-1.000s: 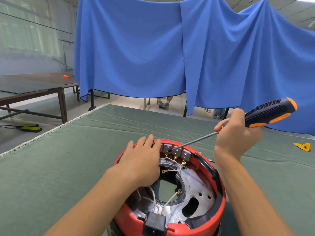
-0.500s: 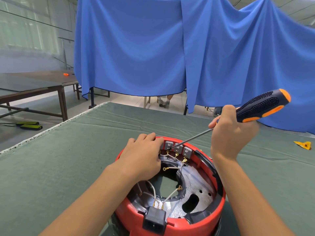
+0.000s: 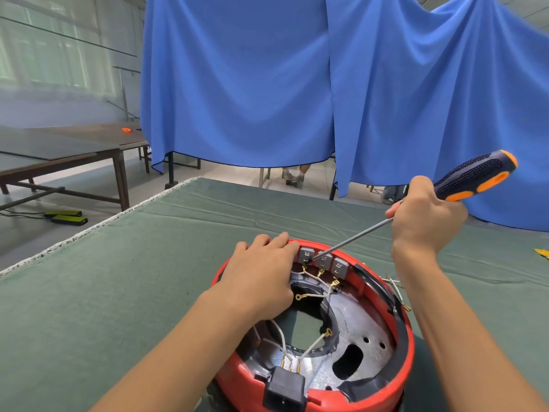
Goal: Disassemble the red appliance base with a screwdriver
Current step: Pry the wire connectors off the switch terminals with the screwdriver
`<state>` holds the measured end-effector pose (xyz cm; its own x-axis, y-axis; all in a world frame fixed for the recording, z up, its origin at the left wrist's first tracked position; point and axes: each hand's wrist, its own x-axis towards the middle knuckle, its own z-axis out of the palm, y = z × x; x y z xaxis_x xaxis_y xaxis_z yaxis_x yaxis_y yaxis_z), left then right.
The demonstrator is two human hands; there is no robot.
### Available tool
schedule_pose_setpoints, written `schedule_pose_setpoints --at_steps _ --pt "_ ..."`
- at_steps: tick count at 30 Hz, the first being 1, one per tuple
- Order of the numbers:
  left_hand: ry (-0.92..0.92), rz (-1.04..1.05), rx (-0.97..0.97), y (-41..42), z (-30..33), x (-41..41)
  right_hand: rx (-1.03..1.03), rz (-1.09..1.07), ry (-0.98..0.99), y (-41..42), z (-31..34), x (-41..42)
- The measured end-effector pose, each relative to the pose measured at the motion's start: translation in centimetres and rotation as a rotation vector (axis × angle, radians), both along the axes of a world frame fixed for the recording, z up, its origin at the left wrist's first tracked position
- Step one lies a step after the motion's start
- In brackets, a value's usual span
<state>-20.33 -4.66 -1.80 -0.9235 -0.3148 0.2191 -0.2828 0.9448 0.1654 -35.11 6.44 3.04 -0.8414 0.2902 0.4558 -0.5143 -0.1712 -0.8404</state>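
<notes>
The round red appliance base [image 3: 395, 379] lies open side up on the green table, showing a silver inner plate, white wires with gold terminals and a black plug socket [image 3: 285, 389] at its near rim. My left hand [image 3: 261, 278] lies palm down over the base's far left rim, fingers fairly straight. My right hand [image 3: 424, 221] grips a black and orange screwdriver [image 3: 475, 179]. Its shaft slants down to the left, and the tip sits at the leftmost of three grey terminal blocks [image 3: 323, 261] on the far rim.
The green felt-covered table [image 3: 118, 292] extends left and right of the base. A yellow object [image 3: 542, 252] lies at the table's right edge. Loose wire ends [image 3: 396, 285] stick out right of the base. A blue curtain [image 3: 267, 84] hangs behind; brown tables [image 3: 89, 150] stand far left.
The view has shifted slightly. The screwdriver tip stays at the grey terminal blocks while my right hand and the handle have risen a little. My left hand stays on the rim.
</notes>
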Motion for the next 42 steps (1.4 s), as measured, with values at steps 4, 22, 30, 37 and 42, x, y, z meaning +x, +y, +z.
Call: schedule_pose_setpoints --at_steps 4,22,30,37,42 --pt "-0.003 0.006 -0.004 0.0 0.0 0.0 -0.012 0.019 -0.025 -0.4 0.1 -0.8" --pt "0.034 0.018 0.013 -0.2 -0.1 -0.1 -0.148 0.097 0.148 -0.4 0.9 1.8" --pt "0.028 0.028 0.010 0.0 -0.1 -0.2 -0.185 0.149 0.195 0.0 0.2 2.7" --pt "0.064 0.023 0.001 -0.1 -0.1 -0.3 -0.160 0.165 0.135 -0.1 0.0 1.7" --pt "0.076 0.023 -0.012 -0.1 -0.2 -0.3 -0.127 0.132 0.065 -0.3 0.0 0.1"
